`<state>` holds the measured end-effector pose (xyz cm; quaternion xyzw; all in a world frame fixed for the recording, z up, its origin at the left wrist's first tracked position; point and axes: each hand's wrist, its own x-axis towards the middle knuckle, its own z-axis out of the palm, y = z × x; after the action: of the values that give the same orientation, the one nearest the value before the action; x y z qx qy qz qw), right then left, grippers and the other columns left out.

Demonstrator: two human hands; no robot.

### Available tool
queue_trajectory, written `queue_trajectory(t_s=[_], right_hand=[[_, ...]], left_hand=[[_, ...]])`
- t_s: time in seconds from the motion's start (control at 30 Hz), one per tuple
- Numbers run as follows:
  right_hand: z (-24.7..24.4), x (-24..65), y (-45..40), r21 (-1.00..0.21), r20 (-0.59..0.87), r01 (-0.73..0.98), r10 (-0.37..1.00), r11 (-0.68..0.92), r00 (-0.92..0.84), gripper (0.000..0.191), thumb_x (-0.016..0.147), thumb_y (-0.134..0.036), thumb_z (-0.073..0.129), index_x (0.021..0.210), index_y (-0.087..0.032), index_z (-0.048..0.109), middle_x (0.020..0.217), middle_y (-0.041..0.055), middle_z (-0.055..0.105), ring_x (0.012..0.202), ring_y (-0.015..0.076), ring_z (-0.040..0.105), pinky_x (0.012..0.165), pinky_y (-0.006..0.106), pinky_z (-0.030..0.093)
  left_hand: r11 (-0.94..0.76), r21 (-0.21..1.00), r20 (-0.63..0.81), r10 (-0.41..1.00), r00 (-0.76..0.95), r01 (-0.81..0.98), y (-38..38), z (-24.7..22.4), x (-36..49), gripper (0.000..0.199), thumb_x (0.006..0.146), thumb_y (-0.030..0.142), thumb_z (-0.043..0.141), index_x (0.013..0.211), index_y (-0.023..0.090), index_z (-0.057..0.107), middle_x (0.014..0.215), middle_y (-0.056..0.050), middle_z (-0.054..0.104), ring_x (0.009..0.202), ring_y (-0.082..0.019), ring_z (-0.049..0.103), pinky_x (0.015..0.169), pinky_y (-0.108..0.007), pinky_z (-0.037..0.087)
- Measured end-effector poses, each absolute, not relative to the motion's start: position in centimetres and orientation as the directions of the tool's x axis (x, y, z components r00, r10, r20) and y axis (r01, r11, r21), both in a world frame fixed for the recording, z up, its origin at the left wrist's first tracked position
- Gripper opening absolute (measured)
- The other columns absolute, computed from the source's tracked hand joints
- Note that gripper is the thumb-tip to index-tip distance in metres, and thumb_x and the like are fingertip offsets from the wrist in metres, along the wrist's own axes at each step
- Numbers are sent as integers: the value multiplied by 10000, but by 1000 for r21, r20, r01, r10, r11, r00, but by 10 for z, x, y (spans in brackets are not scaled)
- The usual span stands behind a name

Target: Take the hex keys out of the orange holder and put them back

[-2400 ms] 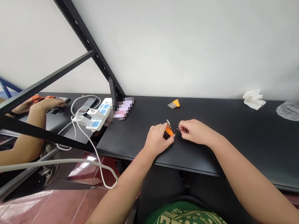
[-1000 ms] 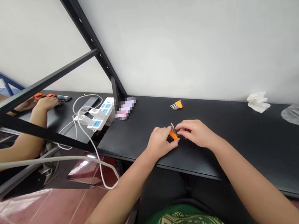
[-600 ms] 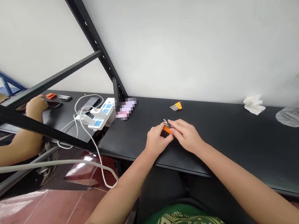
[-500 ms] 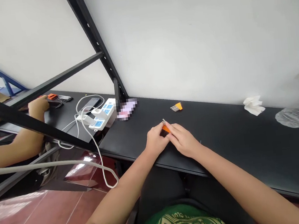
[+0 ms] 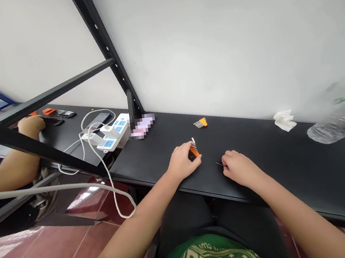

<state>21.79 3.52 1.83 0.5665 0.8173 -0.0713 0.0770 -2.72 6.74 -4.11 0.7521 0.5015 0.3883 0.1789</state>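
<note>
In the head view, my left hand (image 5: 182, 161) is closed around an orange hex key holder (image 5: 195, 151), with several metal keys sticking up from it. To its right, low over the black table, my right hand (image 5: 240, 167) pinches a thin dark hex key (image 5: 219, 164), its tip pointing left. Most of that key is hidden by the fingers. Farther back, near the wall, a second orange holder with several hex keys (image 5: 200, 123) lies flat, touched by neither hand.
A white power strip (image 5: 116, 133) with plugs and cables stands left, beside a black metal frame (image 5: 116, 65) and a blurred-out phone-like object (image 5: 143, 126). Right are a crumpled tissue (image 5: 284, 120) and a plastic bottle (image 5: 338, 126). Another person's hand (image 5: 32, 125) is at far left.
My right hand has left the orange holder and moved right to the thin hex key on the table, now between its fingers. My left hand keeps the holder.
</note>
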Motion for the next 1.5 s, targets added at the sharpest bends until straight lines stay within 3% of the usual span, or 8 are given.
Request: queue_trajectory(t_s=[0.1, 0.3, 0.53, 1.13, 1.5], right_hand=[[24, 197, 40, 17, -222, 929, 908, 369, -356, 129, 814, -76, 551, 711, -152, 555, 868, 110, 608, 805, 199, 547, 651, 312, 319], [40, 177, 41, -202, -137, 901, 900, 383, -413, 113, 888, -139, 535, 785, -179, 509, 781, 16, 593, 648, 123, 459, 600, 277, 247], [35, 175, 43, -282, 5, 842, 879, 459, -477, 128, 935, -161, 502, 814, -175, 543, 763, 16, 565, 666, 123, 464, 635, 271, 284], [40, 184, 40, -239, 93, 796, 829, 556, -551, 171, 975, -169, 490, 848, -169, 603, 763, 25, 568, 658, 124, 464, 635, 267, 326], [46, 182, 42, -200, 41, 789, 809, 581, -586, 212, 1010, -188, 489, 905, -166, 672, 834, 50, 635, 717, 141, 569, 673, 268, 391]], left_hand=[[-443, 667, 404, 891, 209, 599, 66, -42, -29, 383, 828, 318, 724, 1170, 212, 588, 1041, -34, 719, 902, -220, 672, 881, -391, 520], [-463, 689, 397, 885, 244, 558, 65, -39, -29, 332, 864, 322, 696, 1162, 219, 593, 1023, -32, 713, 921, -208, 677, 845, -356, 529], [-531, 652, 469, 843, 261, 541, 66, -44, -28, 400, 849, 302, 704, 1224, 221, 588, 1063, -36, 724, 940, -214, 689, 866, -363, 538], [-523, 645, 456, 849, 268, 557, 64, -43, -29, 362, 859, 346, 704, 1179, 201, 617, 1007, -34, 726, 885, -206, 685, 806, -340, 536], [-542, 628, 455, 838, 301, 559, 63, -43, -30, 345, 857, 343, 707, 1160, 204, 620, 997, -27, 724, 889, -201, 687, 828, -331, 515]])
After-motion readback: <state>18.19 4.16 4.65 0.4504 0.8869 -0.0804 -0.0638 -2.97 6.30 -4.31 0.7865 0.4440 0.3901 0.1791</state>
